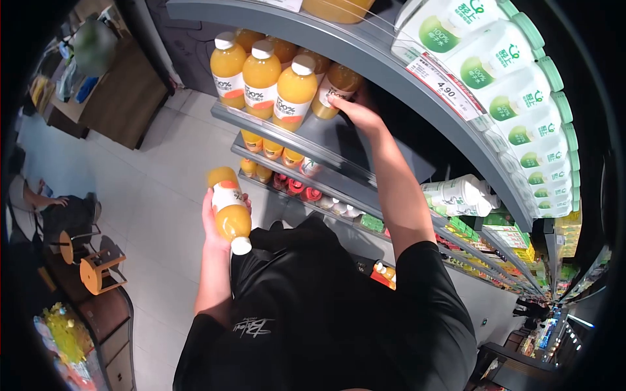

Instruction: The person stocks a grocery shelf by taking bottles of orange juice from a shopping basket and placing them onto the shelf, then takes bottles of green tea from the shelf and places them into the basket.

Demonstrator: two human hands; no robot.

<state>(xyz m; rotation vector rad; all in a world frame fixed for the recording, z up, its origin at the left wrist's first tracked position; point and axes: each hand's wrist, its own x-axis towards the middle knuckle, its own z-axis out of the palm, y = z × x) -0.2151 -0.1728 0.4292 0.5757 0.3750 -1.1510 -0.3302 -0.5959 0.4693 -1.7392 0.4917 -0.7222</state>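
Observation:
My left hand (210, 218) is closed around a bottle of orange juice (233, 220), tilted with its white cap pointing down. It is held in front of my body, away from the shelf. My right hand (355, 112) reaches into the upper shelf and grips another orange juice bottle (334, 83) at its label. The thumb shows on the front; the other fingers are mostly hidden behind the bottle. Beside it stand several matching juice bottles (261, 73) with white caps, upright in rows.
A curved grey shelf edge (280, 23) arches above my right arm. Lower shelves (306, 173) carry more bottles and red packs. White bottles with green caps (482, 68) line the right, by a price tag (445, 88). Wooden stools (98, 272) and a seated person (55, 202) are at left.

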